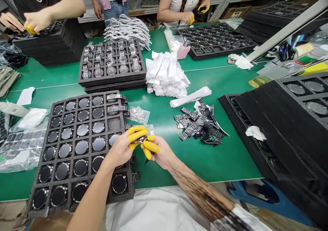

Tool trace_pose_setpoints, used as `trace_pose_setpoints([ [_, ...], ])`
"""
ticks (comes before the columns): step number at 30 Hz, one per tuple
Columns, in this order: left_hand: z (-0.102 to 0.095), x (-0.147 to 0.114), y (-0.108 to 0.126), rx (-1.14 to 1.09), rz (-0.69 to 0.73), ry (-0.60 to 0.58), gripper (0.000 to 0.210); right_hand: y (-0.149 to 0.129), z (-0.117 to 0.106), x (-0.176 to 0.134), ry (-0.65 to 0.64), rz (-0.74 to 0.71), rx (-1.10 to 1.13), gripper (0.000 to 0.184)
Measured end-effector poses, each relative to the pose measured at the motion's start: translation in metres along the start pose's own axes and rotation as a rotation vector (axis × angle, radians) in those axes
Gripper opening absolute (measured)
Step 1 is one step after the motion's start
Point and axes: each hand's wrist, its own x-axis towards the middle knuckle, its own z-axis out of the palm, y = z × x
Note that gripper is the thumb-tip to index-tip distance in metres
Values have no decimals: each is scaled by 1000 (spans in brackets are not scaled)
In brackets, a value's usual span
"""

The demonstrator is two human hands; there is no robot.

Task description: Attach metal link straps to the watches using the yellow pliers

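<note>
My left hand (122,148), with yellow finger cots, is closed around a watch (139,140); only a shiny metal edge shows between the fingers. My right hand (161,152), also in yellow finger cots, pinches close against the same watch; what its fingertips grip is hidden. A foam tray (74,121) of round dark watch faces lies under and left of my left hand. Metal bracelets (116,109) are on watches in its right column, where one compartment holds nothing. A small clear bag of metal pins (138,114) lies just beyond my hands.
Loose black metal bracelets (198,123) are heaped right of my hands. Behind are white wrapped packets (166,74) and a tray of watches with bracelets (111,62). Black foam trays (271,128) stack at the right. Co-workers (184,5) are across the green table (205,169).
</note>
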Motion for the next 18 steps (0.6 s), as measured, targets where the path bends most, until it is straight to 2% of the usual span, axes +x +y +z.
trace_pose_setpoints([
  [6,3,-1,6,163,-5,-14,61,4,3,-1,103,-19,92,49],
  [9,4,1,14,79,-13,-24,55,4,6,-2,126,-30,90,49],
  [15,13,6,20,28,26,99,39,-2,14,-4,110,-33,64,48],
  [18,14,6,20,-19,31,115,34,-2,16,-4,109,-33,44,47],
])
